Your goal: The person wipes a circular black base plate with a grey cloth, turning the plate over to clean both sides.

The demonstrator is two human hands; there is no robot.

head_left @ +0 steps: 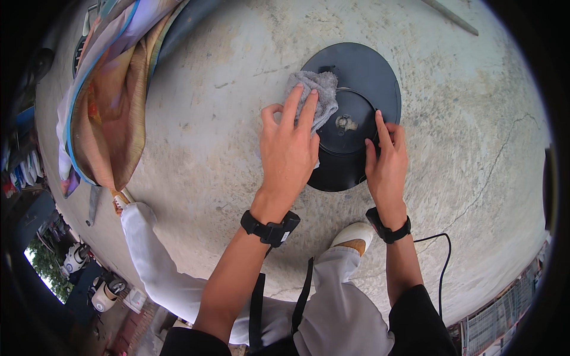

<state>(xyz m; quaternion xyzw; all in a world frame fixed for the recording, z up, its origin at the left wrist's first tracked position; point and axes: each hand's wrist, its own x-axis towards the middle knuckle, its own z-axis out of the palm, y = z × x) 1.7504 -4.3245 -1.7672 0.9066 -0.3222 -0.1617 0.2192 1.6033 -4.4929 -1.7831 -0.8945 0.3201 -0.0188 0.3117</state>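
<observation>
A black round disc (356, 62) lies on the concrete, with a raised ring in its middle and a hole at the centre showing something pale. My left hand (292, 142) presses a crumpled grey cloth (323, 104) with its fingers against the disc's left side. At the right side of the ring, my right hand (387, 160) holds the disc's edge, index finger stretched along it and thumb bent in. Part of the disc's left rim is hidden under the cloth and my left hand.
A multicoloured fabric (122, 101) hangs at the upper left. My white shoe (354, 237) stands just below the disc. A stick (454, 18) lies at the top right. From my right wrist strap (389, 227) a black cable (449, 255) trails down. Machines (105, 293) stand at the lower left.
</observation>
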